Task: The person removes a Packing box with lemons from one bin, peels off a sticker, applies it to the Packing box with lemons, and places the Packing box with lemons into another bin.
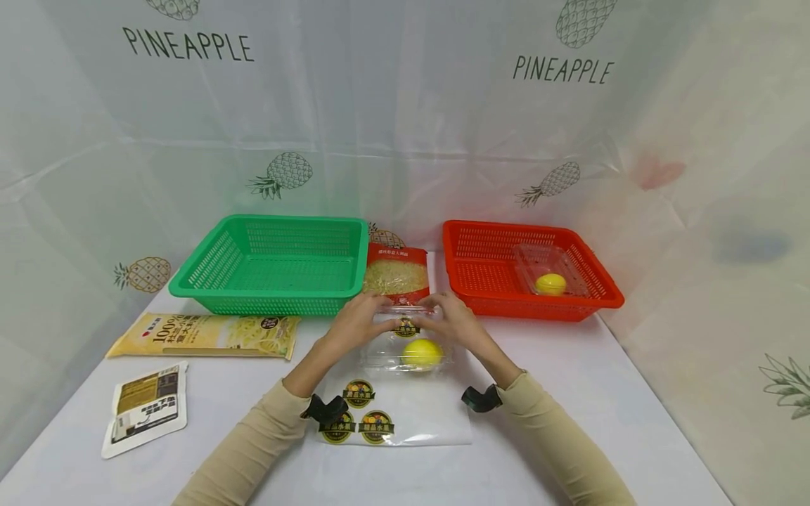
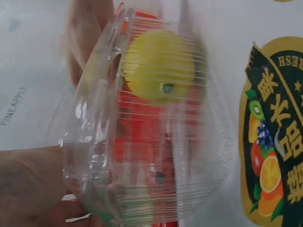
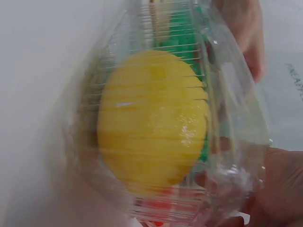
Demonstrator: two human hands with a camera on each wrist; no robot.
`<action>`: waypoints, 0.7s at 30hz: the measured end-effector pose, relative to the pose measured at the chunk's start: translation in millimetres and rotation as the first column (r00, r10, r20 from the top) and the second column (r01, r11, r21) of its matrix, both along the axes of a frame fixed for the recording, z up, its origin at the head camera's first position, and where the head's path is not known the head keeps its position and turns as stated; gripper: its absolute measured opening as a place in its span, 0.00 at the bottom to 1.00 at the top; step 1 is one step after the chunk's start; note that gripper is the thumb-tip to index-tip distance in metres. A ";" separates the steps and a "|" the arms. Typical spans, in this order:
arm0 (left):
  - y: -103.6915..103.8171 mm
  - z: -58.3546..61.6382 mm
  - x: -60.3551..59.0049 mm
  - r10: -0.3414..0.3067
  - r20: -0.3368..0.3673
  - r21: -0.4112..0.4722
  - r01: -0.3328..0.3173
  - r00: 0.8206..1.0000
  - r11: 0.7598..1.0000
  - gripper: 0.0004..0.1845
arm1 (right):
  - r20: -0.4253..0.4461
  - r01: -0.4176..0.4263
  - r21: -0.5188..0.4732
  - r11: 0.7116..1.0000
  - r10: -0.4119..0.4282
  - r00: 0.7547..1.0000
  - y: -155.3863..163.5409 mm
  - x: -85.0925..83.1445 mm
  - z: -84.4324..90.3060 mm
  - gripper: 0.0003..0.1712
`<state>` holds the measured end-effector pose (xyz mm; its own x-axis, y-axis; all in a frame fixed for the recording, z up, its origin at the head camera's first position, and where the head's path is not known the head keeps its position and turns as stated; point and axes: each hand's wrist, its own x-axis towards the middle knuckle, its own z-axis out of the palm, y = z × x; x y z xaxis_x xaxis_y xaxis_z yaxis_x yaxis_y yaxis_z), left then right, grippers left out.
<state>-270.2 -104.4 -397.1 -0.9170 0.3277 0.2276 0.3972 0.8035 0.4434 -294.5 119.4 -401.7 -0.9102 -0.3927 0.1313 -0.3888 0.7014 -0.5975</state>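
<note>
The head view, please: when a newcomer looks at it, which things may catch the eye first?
Probably the bright yellow fruit inside the clear plastic box at the centre, with the left hand and right hand gripping the box. Next may come the green basket at the back left and the red basket at the back right, which holds another yellow fruit.

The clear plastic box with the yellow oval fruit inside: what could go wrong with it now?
The yellow oval fruit might roll, because the clear plastic box has room beside the fruit. The left hand and right hand hold the box's far edge; squeezing hard might dent the plastic. I can't tell whether the box is fully closed; if not, the fruit might tumble out.
</note>
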 end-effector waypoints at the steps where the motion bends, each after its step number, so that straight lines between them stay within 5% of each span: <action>1: 1.0 -0.4 0.5 0.016 -0.005 0.000 -0.016 1.000 1.000 0.27 | -0.003 0.022 0.002 1.000 -0.022 1.000 -1.6 0.3 -0.6 0.29; 7: 3.4 -7.8 -1.1 0.071 -0.052 0.009 -0.070 0.996 0.997 0.23 | -0.036 0.107 0.031 0.994 -0.106 0.994 -8.6 1.2 -3.8 0.28; 21: -13.3 -11.8 11.9 -0.018 -0.169 0.082 0.032 0.985 0.996 0.21 | -0.074 0.044 0.016 0.999 -0.042 0.996 11.1 15.3 3.0 0.32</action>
<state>-258.3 -117.6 -408.9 -0.8549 0.3233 0.4057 0.4914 0.7552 0.4338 -279.1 130.6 -398.7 -0.9145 -0.3561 0.1919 -0.4003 0.7286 -0.5558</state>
